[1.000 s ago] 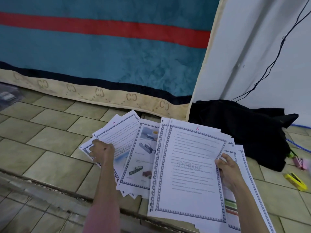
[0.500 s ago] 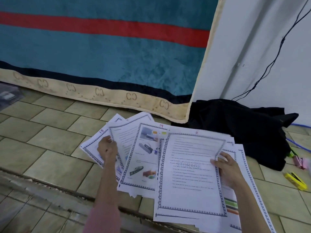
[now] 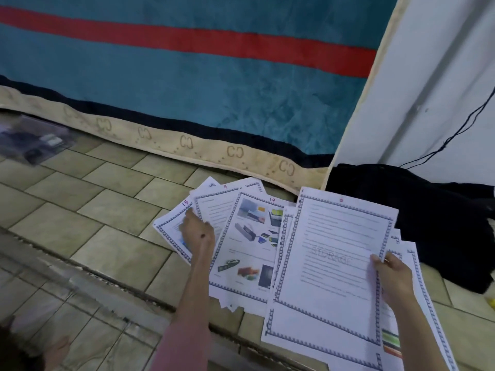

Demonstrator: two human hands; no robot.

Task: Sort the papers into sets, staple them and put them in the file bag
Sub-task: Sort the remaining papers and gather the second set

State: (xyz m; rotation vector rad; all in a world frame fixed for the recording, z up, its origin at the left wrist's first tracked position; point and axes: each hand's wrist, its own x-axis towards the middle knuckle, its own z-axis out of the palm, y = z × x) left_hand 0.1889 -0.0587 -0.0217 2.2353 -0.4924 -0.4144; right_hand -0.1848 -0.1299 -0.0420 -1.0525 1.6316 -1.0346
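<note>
Papers point(image 3: 249, 245) fanned on tiled floor point(image 3: 88, 218) just below blanket point(image 3: 187, 89) hem. Left hand point(image 3: 198, 234) resting on fan's left sheets, fingers reaching toward page 15, grip unclear. Right hand point(image 3: 393, 277) pinching right edge of "STORAGE" sheet point(image 3: 332, 263), thumb on top. Clear bag point(image 3: 32, 140) far left of papers; black cloth point(image 3: 428, 223) right of them

1. Bare tiled floor point(image 3: 88, 210) lies open left of the fanned papers point(image 3: 249, 236).
2. A hanging blanket point(image 3: 187, 84) closes off the far side, its hem touching the floor just behind the papers.
3. A black cloth heap point(image 3: 428, 218) blocks the right, against the wall point(image 3: 442, 76).
4. A clear plastic bag point(image 3: 32, 140) lies far left, well apart from the papers.
</note>
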